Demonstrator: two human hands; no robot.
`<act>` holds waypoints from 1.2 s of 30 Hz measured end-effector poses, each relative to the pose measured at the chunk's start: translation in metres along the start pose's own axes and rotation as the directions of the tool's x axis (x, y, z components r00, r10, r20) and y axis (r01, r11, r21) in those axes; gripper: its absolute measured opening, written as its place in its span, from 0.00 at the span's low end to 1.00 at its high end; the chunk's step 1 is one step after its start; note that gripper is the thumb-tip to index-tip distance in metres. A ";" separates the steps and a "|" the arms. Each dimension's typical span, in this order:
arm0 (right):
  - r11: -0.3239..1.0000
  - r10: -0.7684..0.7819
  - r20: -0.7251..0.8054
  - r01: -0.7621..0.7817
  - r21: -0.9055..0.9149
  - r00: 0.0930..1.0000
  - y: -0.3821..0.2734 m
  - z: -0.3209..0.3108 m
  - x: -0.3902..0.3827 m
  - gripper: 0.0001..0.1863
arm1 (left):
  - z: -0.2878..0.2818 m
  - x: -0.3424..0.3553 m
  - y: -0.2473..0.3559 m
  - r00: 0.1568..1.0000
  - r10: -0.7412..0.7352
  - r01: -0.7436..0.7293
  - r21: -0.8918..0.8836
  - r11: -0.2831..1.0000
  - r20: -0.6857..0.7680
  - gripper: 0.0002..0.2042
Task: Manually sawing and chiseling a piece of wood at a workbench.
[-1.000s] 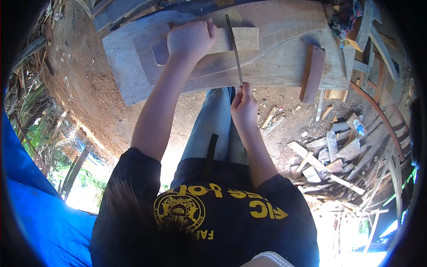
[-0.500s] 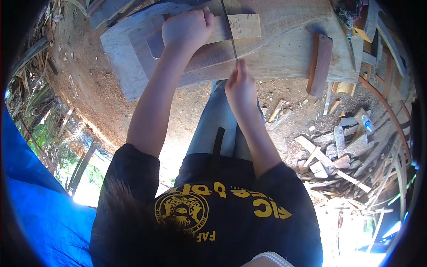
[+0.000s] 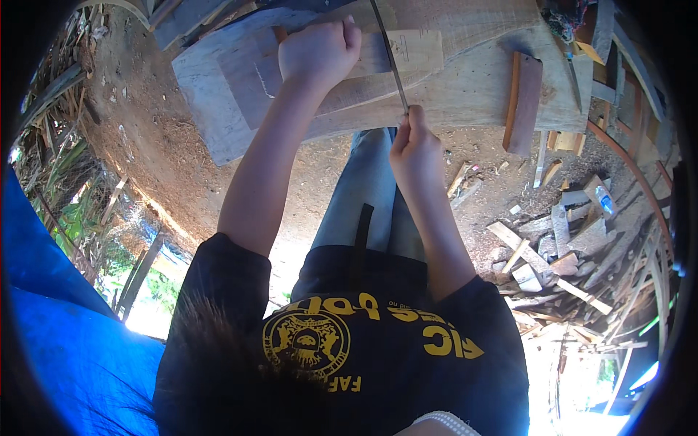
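My left hand (image 3: 316,51) is closed over a pale wooden piece (image 3: 414,51), holding it on a wide wooden plank (image 3: 480,94). In my right hand (image 3: 414,149), fingers are wrapped round one end of a long, thin, dark metal tool (image 3: 392,58), like a file or narrow blade. It lies across the pale piece just right of my left hand and reaches past the top of the picture. A reddish-brown block (image 3: 522,102) rests on the plank's right part.
A knife-like tool (image 3: 573,80) is at the plank's right end. Scrap wood (image 3: 552,240) litters the dirt floor (image 3: 131,131) at the right, beside a curved reddish bar (image 3: 643,182). A blue tarp (image 3: 80,341) fills the lower left; dry leaves and sticks lie above it.
My right hand and the metal tool moved away from my body, then slightly back and rightward. My left hand keeps its hold on the pale piece. The whole view has shifted a little.
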State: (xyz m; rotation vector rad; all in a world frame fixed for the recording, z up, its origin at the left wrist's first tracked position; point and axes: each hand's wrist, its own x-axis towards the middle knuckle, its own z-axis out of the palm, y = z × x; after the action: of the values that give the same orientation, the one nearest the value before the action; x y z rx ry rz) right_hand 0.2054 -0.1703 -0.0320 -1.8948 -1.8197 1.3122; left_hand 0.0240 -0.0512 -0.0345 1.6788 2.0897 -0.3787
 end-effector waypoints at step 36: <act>0.990 0.035 0.014 -0.033 -0.135 0.999 0.003 -0.008 0.003 0.11 | 0.000 0.010 -0.013 0.976 -0.118 0.095 -0.132 0.987 -0.180 0.28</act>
State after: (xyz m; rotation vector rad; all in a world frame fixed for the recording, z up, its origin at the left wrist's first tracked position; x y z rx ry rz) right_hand 0.2126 -0.1648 -0.0312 -1.9970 -1.9381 1.2481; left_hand 0.0097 -0.0458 -0.0397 1.5884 2.2959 -0.1246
